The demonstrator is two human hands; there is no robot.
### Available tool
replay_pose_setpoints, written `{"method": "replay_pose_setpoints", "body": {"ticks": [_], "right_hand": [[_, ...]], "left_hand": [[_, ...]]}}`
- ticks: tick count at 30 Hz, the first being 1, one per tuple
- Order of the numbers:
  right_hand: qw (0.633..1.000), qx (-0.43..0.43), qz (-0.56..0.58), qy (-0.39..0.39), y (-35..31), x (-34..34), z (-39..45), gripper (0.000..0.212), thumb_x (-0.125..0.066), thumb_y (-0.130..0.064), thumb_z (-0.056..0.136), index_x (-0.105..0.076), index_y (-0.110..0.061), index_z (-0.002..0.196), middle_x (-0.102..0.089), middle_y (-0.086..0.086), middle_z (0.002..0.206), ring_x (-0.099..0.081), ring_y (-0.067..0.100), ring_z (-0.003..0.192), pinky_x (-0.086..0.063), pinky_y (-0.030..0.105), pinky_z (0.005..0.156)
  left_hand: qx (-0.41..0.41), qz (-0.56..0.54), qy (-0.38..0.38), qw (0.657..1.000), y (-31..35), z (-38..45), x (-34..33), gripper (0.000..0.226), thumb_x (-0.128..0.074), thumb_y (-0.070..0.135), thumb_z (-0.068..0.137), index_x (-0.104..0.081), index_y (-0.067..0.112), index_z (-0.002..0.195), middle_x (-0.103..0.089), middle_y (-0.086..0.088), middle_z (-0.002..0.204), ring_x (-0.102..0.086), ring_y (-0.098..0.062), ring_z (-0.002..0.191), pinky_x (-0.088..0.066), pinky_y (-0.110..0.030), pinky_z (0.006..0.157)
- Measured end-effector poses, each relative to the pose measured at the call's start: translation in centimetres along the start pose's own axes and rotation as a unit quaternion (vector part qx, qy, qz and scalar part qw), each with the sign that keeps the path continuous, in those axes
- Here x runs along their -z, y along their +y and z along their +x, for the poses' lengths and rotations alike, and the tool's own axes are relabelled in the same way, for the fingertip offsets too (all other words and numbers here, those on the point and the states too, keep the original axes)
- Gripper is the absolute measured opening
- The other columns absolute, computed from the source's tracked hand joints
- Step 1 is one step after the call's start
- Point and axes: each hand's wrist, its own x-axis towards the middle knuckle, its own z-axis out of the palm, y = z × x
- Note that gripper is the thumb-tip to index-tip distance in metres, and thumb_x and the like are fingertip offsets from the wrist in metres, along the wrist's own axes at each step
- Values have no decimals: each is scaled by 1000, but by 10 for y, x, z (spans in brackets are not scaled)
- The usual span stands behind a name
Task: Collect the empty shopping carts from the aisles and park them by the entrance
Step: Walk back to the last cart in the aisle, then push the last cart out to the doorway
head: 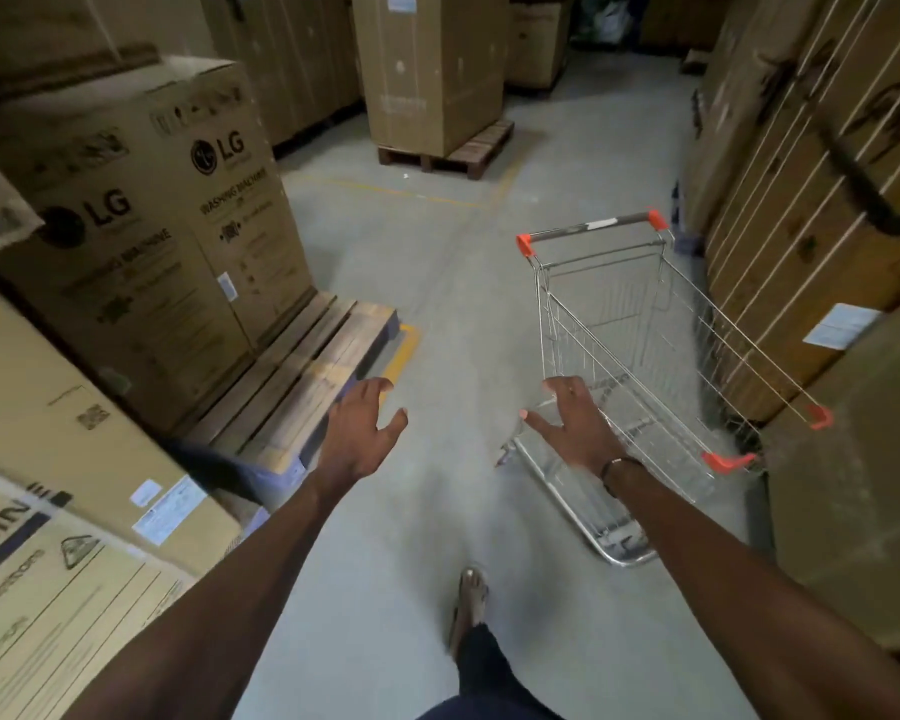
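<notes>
An empty wire shopping cart [645, 345] with orange corner caps stands on the grey floor, right of centre. Its handle bar [591, 226] is at the far end and its nose points toward me. My right hand [567, 423] is stretched out with fingers spread, over the near left part of the cart, and grips nothing. My left hand [362, 433] reaches forward over the bare floor, fingers spread and empty, well left of the cart.
Large washing-machine cartons [141, 236] sit on a wooden pallet [307, 376] at the left. Stacked cartons [822, 200] line the right wall next to the cart. Another tall carton on a pallet [432, 75] stands ahead. An aisle of concrete floor [437, 252] runs between them.
</notes>
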Motion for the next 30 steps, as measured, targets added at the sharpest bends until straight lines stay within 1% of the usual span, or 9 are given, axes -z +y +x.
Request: {"method": "replay_pose_setpoints", "body": {"ticks": [4,8,11,15,18,21,25,28,30], "right_hand": [[1000,4,-7,19,24,-4,117,57,-75,-49,97,-57,-14,138,-49,8,138,-62,28,111,-50,37,101],[998,3,-10,56,39,8,236,57,-77,-46,97,-58,-11,137,-50,10,135,-61,27,104,-53,41,100],[998,-6,-17,63,49,19,316,57,-77,-43,97,-58,-9,138,-51,14,134,-64,34,112,-53,44,102],[997,-29,-14,64,62,27,395,59,-76,-44,98,-57,-8,140,-51,16,135,-62,36,118,-52,43,105],[997,-48,-17,53,80,25,441,68,-70,-58,96,-55,-12,143,-50,13,137,-62,33,116,-52,43,103],[994,-81,-18,72,102,18,484,82,-54,-77,89,-54,-15,143,-49,9,135,-62,29,108,-54,43,98],[986,-138,-21,93,133,7,546,64,-65,-59,100,-55,-11,140,-49,13,134,-59,32,119,-48,44,108],[971,-188,6,148,147,4,588,53,-69,-52,99,-58,-11,131,-50,13,127,-60,30,102,-51,46,104],[960,-223,10,170,151,2,607,48,-71,-45,102,-57,-9,131,-50,13,126,-60,28,99,-52,45,101]], "left_hand": [[-23,-8,4,1000,-28,116,-23,59,-48,59,97,-57,15,136,-62,-6,136,-58,-32,121,-47,-57,102],[-41,-5,3,999,-41,236,-35,53,-52,54,98,-57,16,133,-63,-5,132,-60,-32,119,-49,-55,99],[-46,-13,7,999,-41,314,-43,48,-54,50,97,-58,16,131,-63,-4,125,-59,-31,114,-48,-51,96],[-52,-21,-18,998,-42,406,-56,48,-54,49,95,-58,14,127,-64,-7,124,-59,-35,114,-47,-52,95],[-55,-28,-43,997,-46,475,-72,55,-48,54,91,-59,16,130,-63,-5,130,-58,-33,120,-42,-51,99],[-80,-31,-64,994,-57,546,-96,58,-45,58,91,-57,20,133,-62,-3,135,-58,-31,124,-40,-50,101],[-112,-25,-110,987,-74,647,-131,61,-40,62,89,-56,22,132,-61,-1,134,-57,-31,124,-38,-51,104],[-151,-26,-147,977,-79,724,-150,67,-36,65,87,-58,20,132,-61,0,135,-57,-29,125,-35,-48,102],[-181,-27,-163,970,-74,774,-163,67,-36,66,88,-60,18,129,-63,0,133,-59,-30,121,-37,-48,100]]}}
